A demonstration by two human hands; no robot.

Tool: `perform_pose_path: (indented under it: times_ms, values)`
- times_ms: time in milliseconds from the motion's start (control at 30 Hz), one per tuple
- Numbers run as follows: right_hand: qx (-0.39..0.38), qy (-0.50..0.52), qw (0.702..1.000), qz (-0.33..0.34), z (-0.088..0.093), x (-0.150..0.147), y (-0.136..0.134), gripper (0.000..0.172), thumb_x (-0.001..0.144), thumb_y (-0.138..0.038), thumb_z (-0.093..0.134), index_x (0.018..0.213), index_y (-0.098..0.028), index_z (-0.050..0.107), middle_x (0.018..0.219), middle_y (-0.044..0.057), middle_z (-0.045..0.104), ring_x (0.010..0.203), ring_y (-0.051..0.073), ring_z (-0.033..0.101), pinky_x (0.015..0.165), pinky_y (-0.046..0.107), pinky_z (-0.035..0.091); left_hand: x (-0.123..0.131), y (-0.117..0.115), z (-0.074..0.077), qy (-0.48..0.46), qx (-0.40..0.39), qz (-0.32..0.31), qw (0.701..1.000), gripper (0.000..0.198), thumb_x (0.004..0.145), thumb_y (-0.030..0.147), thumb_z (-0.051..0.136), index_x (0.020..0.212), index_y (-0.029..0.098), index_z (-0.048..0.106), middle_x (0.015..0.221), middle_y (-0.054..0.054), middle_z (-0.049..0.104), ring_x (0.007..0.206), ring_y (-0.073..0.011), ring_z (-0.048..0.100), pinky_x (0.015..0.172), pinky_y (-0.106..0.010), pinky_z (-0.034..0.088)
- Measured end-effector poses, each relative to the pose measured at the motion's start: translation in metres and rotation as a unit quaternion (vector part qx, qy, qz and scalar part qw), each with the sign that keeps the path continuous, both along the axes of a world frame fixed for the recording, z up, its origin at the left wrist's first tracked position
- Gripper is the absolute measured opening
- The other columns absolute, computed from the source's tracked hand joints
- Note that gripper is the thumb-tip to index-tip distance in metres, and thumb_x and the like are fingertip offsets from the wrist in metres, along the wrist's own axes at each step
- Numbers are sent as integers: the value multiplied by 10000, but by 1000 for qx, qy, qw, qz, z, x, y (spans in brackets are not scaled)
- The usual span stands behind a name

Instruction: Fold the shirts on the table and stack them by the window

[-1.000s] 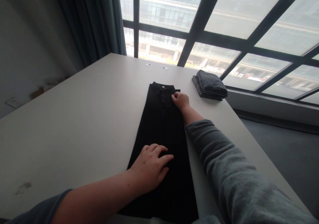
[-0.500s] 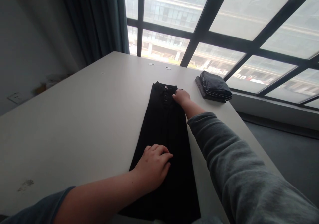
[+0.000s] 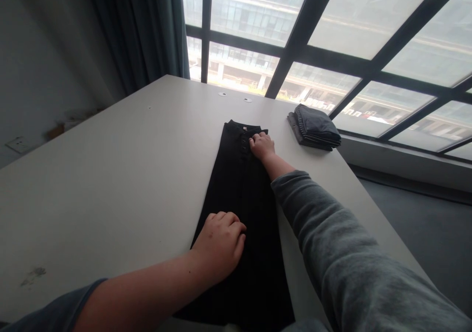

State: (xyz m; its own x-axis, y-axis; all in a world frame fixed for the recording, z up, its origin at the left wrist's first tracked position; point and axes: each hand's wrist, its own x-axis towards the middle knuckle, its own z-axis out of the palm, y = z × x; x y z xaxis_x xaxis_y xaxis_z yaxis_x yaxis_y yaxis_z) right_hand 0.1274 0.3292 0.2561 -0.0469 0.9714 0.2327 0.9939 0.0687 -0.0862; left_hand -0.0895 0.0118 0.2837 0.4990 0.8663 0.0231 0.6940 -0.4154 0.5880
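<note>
Long black pants [image 3: 254,199] lie flat on the white table [image 3: 121,184], waistband at the far end and legs toward me. A small pale label and a row of buttons show at the waist. My left hand [image 3: 223,243] rests palm down on the middle of the pants, its fingers loosely bent and nothing gripped. Farther up, my right hand [image 3: 262,146] lies on the cloth just below the waistband, right of the buttons, with its fingers spread on the fabric. My left forearm covers part of the lower left edge.
A folded stack of dark grey clothes [image 3: 315,128] sits at the table's right edge. Two round white fittings [image 3: 247,100] are set near the far edge. Beyond stand a dark curtain [image 3: 147,32] and a large framed window [image 3: 254,12]. A smudge [image 3: 35,275] marks the near left tabletop.
My right hand has shifted left from the pants' upper right edge onto the cloth beside the buttons, its grip loosened. My left hand stays on the middle, almost unmoved.
</note>
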Motion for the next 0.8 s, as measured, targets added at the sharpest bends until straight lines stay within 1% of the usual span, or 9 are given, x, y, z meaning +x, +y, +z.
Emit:
perform_pose_path:
  times_ms: [100,167,233,300,433,533,600,667,800]
  values:
    - [32,18,998,41,9,2,-20,434,1075,-409,408,1341,-184,667,1415,188,600,1304,367,526,1109,526,446,-1,-2,3,20,-8,-7,1000,232,988,268,624,1177,202,742,1206,-93,694,1145,-295,625,1000,-507,459]
    - [52,24,994,90,11,5,-45,448,1060,-387,444,1399,-171,641,1435,183,600,1329,354,524,1155,509,420,-2,-2,4,29,-9,-9,999,241,970,279,663,1192,217,734,1249,-87,680,1166,-293,614,1000,-495,461]
    - [50,22,988,144,9,10,-81,487,1039,-371,492,1459,-153,607,1487,183,579,1385,347,509,1209,513,382,-3,-3,5,40,-12,-15,999,248,947,286,708,1188,236,729,1259,-74,678,1174,-289,610,1002,-483,460]
    - [8,11,983,182,5,16,-122,544,1032,-386,517,1531,-173,557,1585,171,515,1479,357,449,1253,567,325,-3,-2,5,52,-16,-23,998,239,924,294,746,1157,246,727,1232,-61,687,1164,-288,612,997,-476,459]
    - [-139,-29,955,259,3,21,-202,627,1063,-440,498,1662,-280,400,1750,103,308,1616,381,255,1271,665,254,-4,-2,4,63,-18,-60,996,156,903,301,785,1038,249,725,1153,-31,716,1118,-276,632,972,-458,454]
    - [-175,-23,941,288,10,16,-252,658,1070,-441,516,1687,-284,350,1774,101,226,1637,369,193,1294,646,218,-6,0,4,55,-5,-109,993,114,913,280,772,1006,244,717,1124,-17,734,1086,-256,655,945,-422,459]
    - [-194,-12,932,307,17,12,-280,670,1064,-432,544,1687,-277,351,1775,110,208,1642,365,168,1302,640,203,-9,3,4,50,10,-120,991,63,933,258,735,987,235,712,1083,-18,739,1047,-243,669,926,-399,468]
    - [-214,0,922,321,23,7,-305,699,1048,-422,583,1690,-281,344,1778,116,187,1645,370,143,1304,652,181,-14,8,5,52,30,-107,992,30,956,237,683,969,226,708,1037,-26,737,1012,-238,676,914,-384,480]
    - [-239,22,910,337,29,-1,-343,721,1015,-420,646,1675,-312,376,1775,125,185,1644,392,125,1293,700,122,-27,26,4,47,62,-51,996,113,990,227,605,1019,228,714,1035,-36,739,1005,-233,687,906,-360,509]
